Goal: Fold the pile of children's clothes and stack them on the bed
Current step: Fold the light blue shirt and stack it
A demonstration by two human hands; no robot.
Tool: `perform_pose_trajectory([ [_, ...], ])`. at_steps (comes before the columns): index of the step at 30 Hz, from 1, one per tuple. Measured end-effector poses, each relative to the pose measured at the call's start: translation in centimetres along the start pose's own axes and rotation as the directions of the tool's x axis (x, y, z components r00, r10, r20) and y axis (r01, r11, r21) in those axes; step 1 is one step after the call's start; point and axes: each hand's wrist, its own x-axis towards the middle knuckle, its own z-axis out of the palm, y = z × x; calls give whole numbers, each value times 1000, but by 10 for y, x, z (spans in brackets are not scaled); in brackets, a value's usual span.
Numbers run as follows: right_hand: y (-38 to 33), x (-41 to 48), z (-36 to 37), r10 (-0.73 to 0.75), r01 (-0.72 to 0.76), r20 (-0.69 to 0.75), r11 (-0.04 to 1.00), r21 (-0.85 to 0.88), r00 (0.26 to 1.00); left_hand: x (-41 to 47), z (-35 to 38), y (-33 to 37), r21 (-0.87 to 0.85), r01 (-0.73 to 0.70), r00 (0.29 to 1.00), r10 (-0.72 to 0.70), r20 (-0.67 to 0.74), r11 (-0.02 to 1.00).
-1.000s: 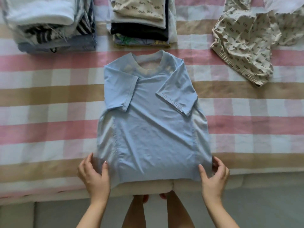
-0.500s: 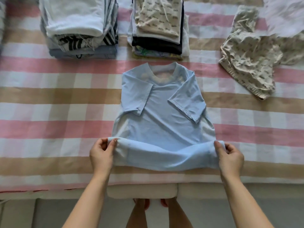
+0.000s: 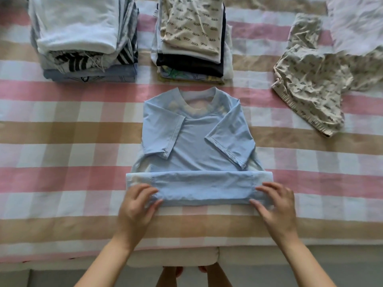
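A light blue T-shirt (image 3: 196, 146) lies flat on the checked bedspread (image 3: 62, 179), collar away from me, both sleeves folded inward. Its bottom hem is turned up into a band (image 3: 203, 186) across the near end. My left hand (image 3: 137, 206) covers the band's left end, fingers on top and thumb at the near edge. My right hand (image 3: 275, 206) grips the right end the same way. Behind the shirt stand two stacks of folded clothes, a left stack (image 3: 83, 42) topped in white and a middle stack (image 3: 192, 40) topped in beige print.
Unfolded beige printed clothes (image 3: 306, 96) and a white garment (image 3: 356, 23) lie crumpled at the far right. The bed's near edge (image 3: 62, 264) runs just below my forearms, with a pale cushion (image 3: 174, 257) and my feet beneath it.
My hands lifted the shirt's bottom hem from the bed edge, carried it away from me and laid it down as a folded band. They now rest on its two ends.
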Motion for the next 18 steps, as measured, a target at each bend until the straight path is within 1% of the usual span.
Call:
perform_pose_trajectory([
  [2, 5, -4, 2, -75, 79, 128, 996, -30, 989, -6, 11, 1, 54, -58, 989, 50, 138, 997],
  [4, 14, -3, 6, -93, 106, 192, 993, -56, 977, -8, 18, -4, 124, -75, 982, 51, 185, 989],
  [6, 21, 3, 9, -144, 160, 180, 984, -74, 973, -7, 21, -10, 139, -91, 985, 68, 161, 986],
  [8, 28, 7, 10, -226, 237, 126, 968, -85, 966, -5, 23, -15, 143, -123, 988, 108, 110, 982],
  [10, 32, 11, 10, -245, 250, 89, 967, -42, 965, -4, 22, -19, 157, -137, 989, 125, 85, 978],
  [12, 34, 15, 8, -240, 240, 70, 971, 8, 968, -4, 16, -22, 174, -110, 993, 100, 66, 979],
  [14, 36, 19, 6, -233, 234, 86, 972, 9, 969, -3, 9, -28, 184, -66, 996, 55, 65, 981],
  [16, 39, 23, 2, -228, 228, 104, 974, 16, 968, -3, 0, -34, 189, -7, 997, -7, 72, 982],
  [18, 45, 25, -4, -182, 179, 121, 983, 38, 976, -3, -8, -38, 145, 72, 993, -85, 85, 987],
])
